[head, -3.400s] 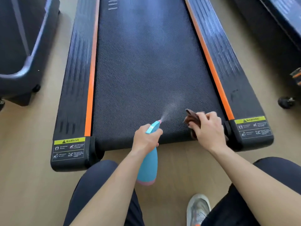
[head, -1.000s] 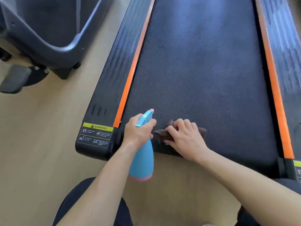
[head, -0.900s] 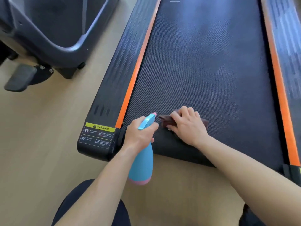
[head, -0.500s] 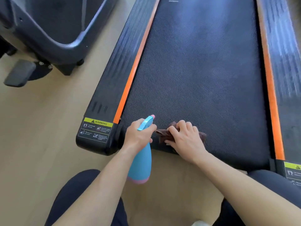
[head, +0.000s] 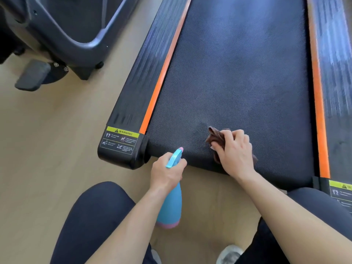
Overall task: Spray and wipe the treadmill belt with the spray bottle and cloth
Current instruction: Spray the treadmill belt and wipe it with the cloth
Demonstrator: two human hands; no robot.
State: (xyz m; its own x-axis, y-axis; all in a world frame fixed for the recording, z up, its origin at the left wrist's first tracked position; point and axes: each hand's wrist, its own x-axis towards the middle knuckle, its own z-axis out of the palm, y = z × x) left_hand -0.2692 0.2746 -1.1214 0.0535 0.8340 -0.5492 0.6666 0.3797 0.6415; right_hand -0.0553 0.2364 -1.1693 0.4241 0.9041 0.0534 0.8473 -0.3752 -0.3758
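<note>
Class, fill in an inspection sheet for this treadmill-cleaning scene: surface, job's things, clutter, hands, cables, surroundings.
Surface: treadmill belt, dark; darker patch beside the brown cloth.
Job's things: blue spray bottle, nozzle toward the belt; brown cloth, bunched, at the belt's near end.
Clutter: nothing seen.
Hands: left hand grips the bottle; right hand grips the cloth.
Cables: nothing seen.
Surroundings: wooden floor; another exercise machine at left; warning label by the belt's corner.

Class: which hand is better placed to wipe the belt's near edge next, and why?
Probably right. The right hand grips the brown cloth over the treadmill belt; the left hand holds the spray bottle.
</note>
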